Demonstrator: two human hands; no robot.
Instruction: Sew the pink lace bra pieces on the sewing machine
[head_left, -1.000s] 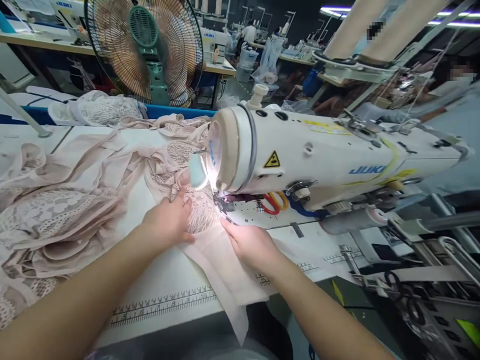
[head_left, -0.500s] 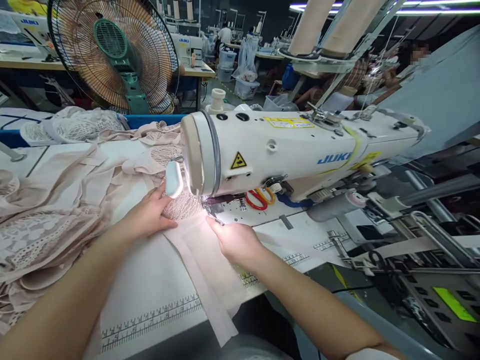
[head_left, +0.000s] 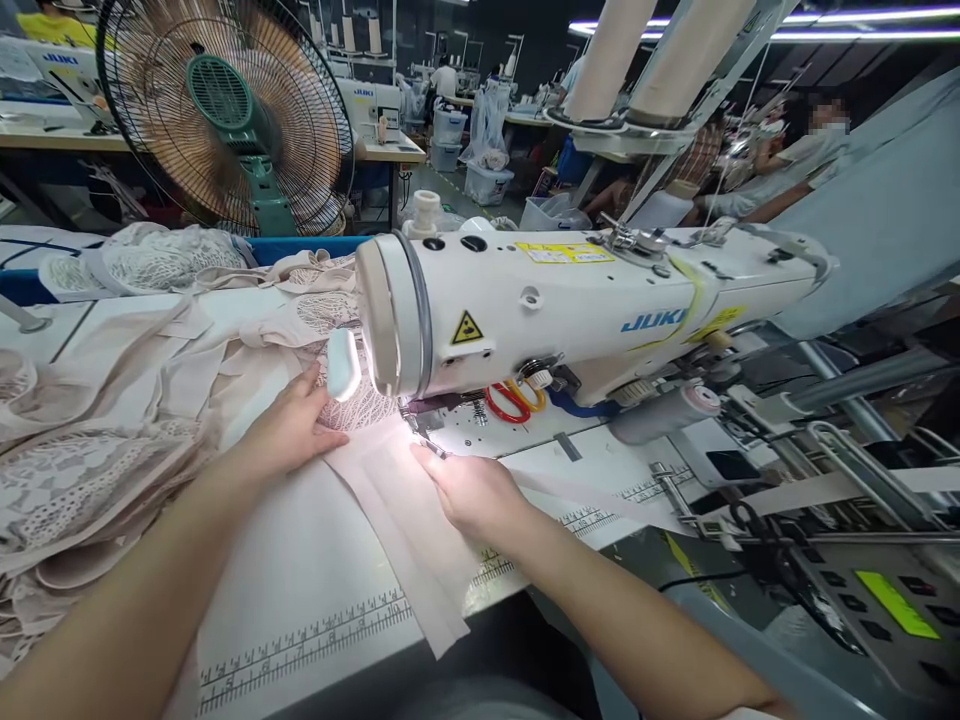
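My left hand (head_left: 289, 425) lies with fingers spread on pale pink lace (head_left: 367, 405), left of the needle area of a white JUKI sewing machine (head_left: 555, 305). My right hand (head_left: 472, 490) is closed, thumb and fingers at the edge of a plain pale pink fabric piece (head_left: 390, 490), just in front of the presser foot. A small metal part (head_left: 431, 445) touches or nearly touches its fingertips; I cannot tell whether it is held. The fabric's loose tail hangs over the table's front edge. The machine head hides part of the needle.
Pink lace garments (head_left: 97, 470) are heaped at the left. Red-handled scissors (head_left: 508, 402) lie under the machine arm. A thread cone (head_left: 667, 412) lies to the right. Behind the table stands a large fan (head_left: 225, 110). Other people sit in the background.
The pink fabric's loose tail has moved a little up toward the machine. Both hands keep nearly the same places, and the whole view has shifted slightly.
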